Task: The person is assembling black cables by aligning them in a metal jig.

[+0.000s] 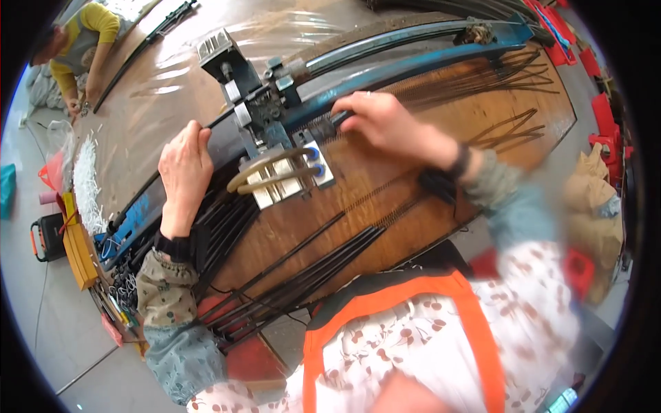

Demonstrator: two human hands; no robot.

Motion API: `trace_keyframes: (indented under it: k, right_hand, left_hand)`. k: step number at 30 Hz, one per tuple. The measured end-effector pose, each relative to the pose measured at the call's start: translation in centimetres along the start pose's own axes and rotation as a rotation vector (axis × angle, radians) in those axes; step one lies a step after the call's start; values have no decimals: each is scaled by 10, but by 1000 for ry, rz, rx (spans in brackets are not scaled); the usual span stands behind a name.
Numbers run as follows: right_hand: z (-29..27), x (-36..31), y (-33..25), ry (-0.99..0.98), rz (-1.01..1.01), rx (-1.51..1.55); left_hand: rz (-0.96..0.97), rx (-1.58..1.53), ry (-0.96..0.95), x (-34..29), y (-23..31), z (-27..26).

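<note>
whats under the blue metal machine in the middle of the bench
The blue machine sits on the wooden benchtop, across a long blue rail. Black rods lie in front. Its body hides what lies directly beneath.

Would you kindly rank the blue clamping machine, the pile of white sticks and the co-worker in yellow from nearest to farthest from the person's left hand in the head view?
From the left hand, which grips a black strip:
1. Blue clamping machine, just to its right at the bench's middle.
2. Pile of white sticks, on the bench's left end.
3. Co-worker in yellow, at the far upper left.
</note>
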State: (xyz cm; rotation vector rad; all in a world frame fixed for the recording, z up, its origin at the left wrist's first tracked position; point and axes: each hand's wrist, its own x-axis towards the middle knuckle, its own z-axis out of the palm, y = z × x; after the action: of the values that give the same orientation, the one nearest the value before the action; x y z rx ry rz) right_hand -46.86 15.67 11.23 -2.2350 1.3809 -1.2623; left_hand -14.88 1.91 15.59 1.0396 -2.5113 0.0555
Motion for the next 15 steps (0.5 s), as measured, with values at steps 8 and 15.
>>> trace_keyframes:
  k: [8,15]
  right_hand:
    - [17,-33,20,-189,-178,-585]
    - [-16,-41,-11,-384,-144,-588]
  left_hand:
    - [229,307,219,-14,-75,-16]
    - [30,160,-7,-96,27,-30]
